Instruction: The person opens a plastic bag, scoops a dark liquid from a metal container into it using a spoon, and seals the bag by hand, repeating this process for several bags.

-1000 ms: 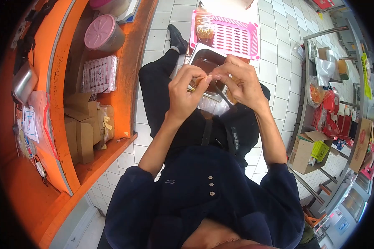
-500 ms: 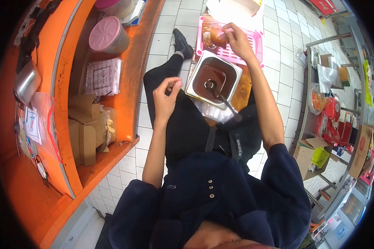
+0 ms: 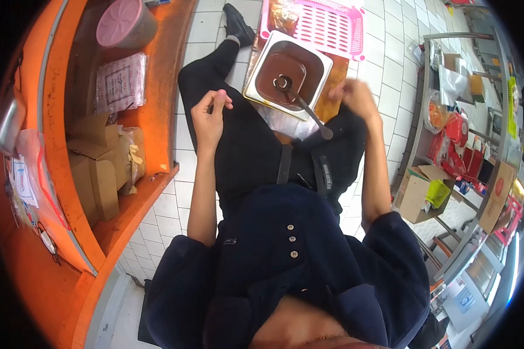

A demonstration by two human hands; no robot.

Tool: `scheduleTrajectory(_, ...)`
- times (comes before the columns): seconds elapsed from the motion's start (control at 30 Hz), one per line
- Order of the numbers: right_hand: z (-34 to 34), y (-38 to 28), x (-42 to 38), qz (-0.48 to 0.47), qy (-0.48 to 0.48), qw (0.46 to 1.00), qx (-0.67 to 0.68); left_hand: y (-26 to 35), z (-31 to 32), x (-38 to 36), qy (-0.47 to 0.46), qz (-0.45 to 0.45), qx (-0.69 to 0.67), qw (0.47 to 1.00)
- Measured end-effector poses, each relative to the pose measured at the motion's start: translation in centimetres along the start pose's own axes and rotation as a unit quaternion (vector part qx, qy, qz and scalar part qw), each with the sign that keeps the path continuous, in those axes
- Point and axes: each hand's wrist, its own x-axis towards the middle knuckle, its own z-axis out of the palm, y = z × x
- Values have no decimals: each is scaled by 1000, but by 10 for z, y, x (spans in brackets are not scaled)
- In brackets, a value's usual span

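A steel container point(image 3: 251, 87) of brown sauce stands between my legs. A ladle point(image 3: 310, 111) rests in it, its handle leaning over the near rim. My right hand point(image 3: 355, 98) hovers just right of the container, over a brown board point(image 3: 333, 104). Motion smears its fingers, and nothing clear shows in them. My left hand point(image 3: 208, 119) is held above my left thigh, fingers curled in with the thumb against them and nothing visible in it. Beyond the container, a clear-wrapped brown item point(image 3: 283, 16) lies at the left side of a pink plastic basket point(image 3: 358, 35).
On the left, an orange shelf unit point(image 3: 160, 125) holds a pink-lidded tub point(image 3: 122, 23), a stack of printed packets point(image 3: 121, 83) and cardboard boxes point(image 3: 93, 160). Clear plastic point(image 3: 288, 123) lies before the container. A metal rack point(image 3: 419, 136) with bags and boxes stands to the right.
My right hand has come back from over the basket's wrapped item to beside the container. My left hand stays raised, its fingers curled more tightly. The whole view has shifted slightly.
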Motion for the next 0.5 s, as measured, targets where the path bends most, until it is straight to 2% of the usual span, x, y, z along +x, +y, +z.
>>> scheduleTrajectory(0.03, 5, -21, -29, -26, -43, 998, -41, 3, 3, -1, -2, 0, -4, 1000)
scheduleTrajectory(0.13, 53, -39, -64, -76, 19, 997, -9, 5, 10, -4, -17, 1, -4, 1000)
scheduleTrajectory(0.27, 69, -40, -67, -29, 8, 999, -39, 17, 11, -5, -25, 17, 1, 1000)
scheduleTrajectory(0.33, 67, -41, -69, -45, 59, 995, -66, 22, 9, -8, -26, 23, 8, 999)
scheduleTrajectory(0.37, 66, -38, -69, -44, 63, 995, -63, 22, 7, -9, -24, 24, 9, 999)
scheduleTrajectory(0.43, 64, -34, -67, 25, 66, 997, 11, 24, 8, -11, -28, 27, 11, 999)
scheduleTrajectory(0.47, 64, -32, -67, 26, 69, 997, 14, 25, 8, -12, -27, 22, 13, 999)
scheduleTrajectory(0.5, 62, -35, -69, -22, 100, 995, 17, 26, 9, -14, -24, 16, 15, 999)
